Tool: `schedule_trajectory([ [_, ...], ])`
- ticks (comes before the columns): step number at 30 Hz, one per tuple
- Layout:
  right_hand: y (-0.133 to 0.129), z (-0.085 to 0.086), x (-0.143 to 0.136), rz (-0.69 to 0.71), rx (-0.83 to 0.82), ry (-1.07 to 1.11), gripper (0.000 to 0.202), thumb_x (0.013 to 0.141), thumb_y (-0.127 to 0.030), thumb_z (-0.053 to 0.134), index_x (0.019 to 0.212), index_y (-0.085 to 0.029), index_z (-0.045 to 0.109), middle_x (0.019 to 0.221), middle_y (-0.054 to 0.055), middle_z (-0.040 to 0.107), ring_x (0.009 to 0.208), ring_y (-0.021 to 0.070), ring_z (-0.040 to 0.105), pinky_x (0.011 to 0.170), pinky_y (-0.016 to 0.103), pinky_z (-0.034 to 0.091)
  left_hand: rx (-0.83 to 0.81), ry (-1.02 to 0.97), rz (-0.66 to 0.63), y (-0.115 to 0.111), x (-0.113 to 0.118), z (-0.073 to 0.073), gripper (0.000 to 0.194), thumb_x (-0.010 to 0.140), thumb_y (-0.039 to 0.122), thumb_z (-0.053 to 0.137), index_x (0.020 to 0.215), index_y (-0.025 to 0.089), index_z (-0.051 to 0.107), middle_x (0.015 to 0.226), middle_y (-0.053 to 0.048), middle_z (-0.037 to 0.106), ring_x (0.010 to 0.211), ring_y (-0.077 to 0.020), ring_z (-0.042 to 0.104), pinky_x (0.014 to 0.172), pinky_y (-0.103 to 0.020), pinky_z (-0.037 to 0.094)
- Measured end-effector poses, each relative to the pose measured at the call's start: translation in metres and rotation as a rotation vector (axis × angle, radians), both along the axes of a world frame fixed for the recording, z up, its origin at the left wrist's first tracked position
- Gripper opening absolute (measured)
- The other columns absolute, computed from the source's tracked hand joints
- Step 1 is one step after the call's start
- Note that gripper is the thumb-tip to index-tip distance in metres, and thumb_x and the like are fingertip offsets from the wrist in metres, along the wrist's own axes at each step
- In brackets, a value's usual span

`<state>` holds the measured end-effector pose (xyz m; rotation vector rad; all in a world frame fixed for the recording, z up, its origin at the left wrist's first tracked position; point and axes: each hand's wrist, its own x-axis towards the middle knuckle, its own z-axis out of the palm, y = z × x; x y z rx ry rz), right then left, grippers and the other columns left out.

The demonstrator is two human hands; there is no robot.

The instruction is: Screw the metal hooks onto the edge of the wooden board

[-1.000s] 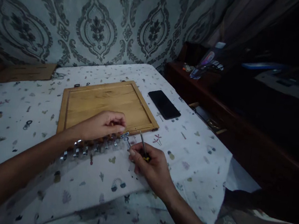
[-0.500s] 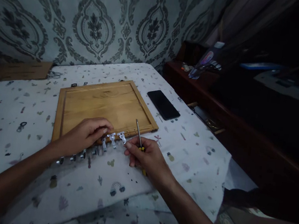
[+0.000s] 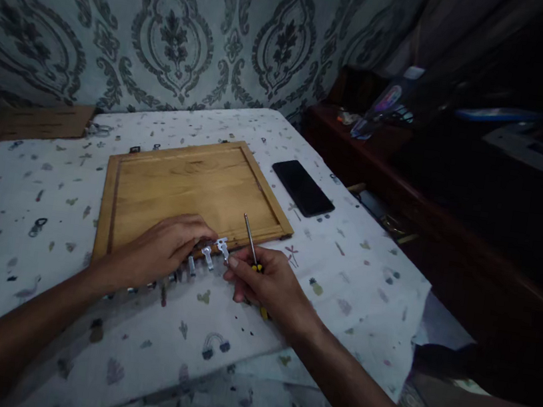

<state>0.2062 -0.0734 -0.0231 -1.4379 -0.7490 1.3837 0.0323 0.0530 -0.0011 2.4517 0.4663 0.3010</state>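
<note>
A framed wooden board (image 3: 188,185) lies on the patterned cloth, with several small shiny metal hooks along its near edge. My left hand (image 3: 165,242) rests over that edge, fingers closed, fingertips at the top of the rightmost metal hook (image 3: 223,246). The lower end of this hook is pinched between my right thumb and forefinger. In the same right hand (image 3: 271,281) sits a screwdriver (image 3: 249,234) with a yellow and black handle, its shaft pointing up and away. Another metal hook (image 3: 207,257) hangs just left; those further left are partly hidden by my left hand.
A black phone (image 3: 302,188) lies right of the board. Small dark bits, perhaps screws, are on the cloth (image 3: 244,328) near my right hand. Cardboard (image 3: 35,123) lies at the back left. Beyond the cloth's right side stand dark red furniture (image 3: 381,178) and a clear bottle (image 3: 386,105).
My left hand has moved right along the board's edge, and its fingertips now reach the rightmost hook. My right hand keeps its grip on screwdriver and hook. The view has shifted slightly.
</note>
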Motion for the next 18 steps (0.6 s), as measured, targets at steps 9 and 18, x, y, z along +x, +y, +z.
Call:
schedule_trajectory([
  [9, 0.002, 0.0026, -0.0009, 0.028, -0.02, -0.03, 0.021, 0.08, -0.031, 0.069, 0.068, -0.017, 0.059, 0.056, -0.002, 0.064, 0.037, 0.0036, 0.047, 0.036, 0.017, 0.023, 0.002, 0.004, -0.013, 0.0012, -0.0022, -0.0008, 0.032, 0.099, 0.016, 0.036, 0.109, 0.015, 0.066, 0.102, -0.007, 0.068, 0.094, -0.0164, 0.062, 0.085, -0.03, 0.048],
  [18, 0.0033, 0.0005, -0.0016, 0.049, -0.038, -0.052, 0.019, 0.084, -0.025, 0.063, 0.068, -0.017, 0.059, 0.057, -0.001, 0.063, 0.039, 0.0041, 0.05, 0.036, 0.016, 0.023, 0.071, -0.019, -0.046, 0.0, -0.0039, -0.006, 0.037, 0.096, 0.01, 0.037, 0.119, 0.016, 0.065, 0.106, -0.007, 0.067, 0.1, -0.0173, 0.061, 0.088, -0.033, 0.05],
])
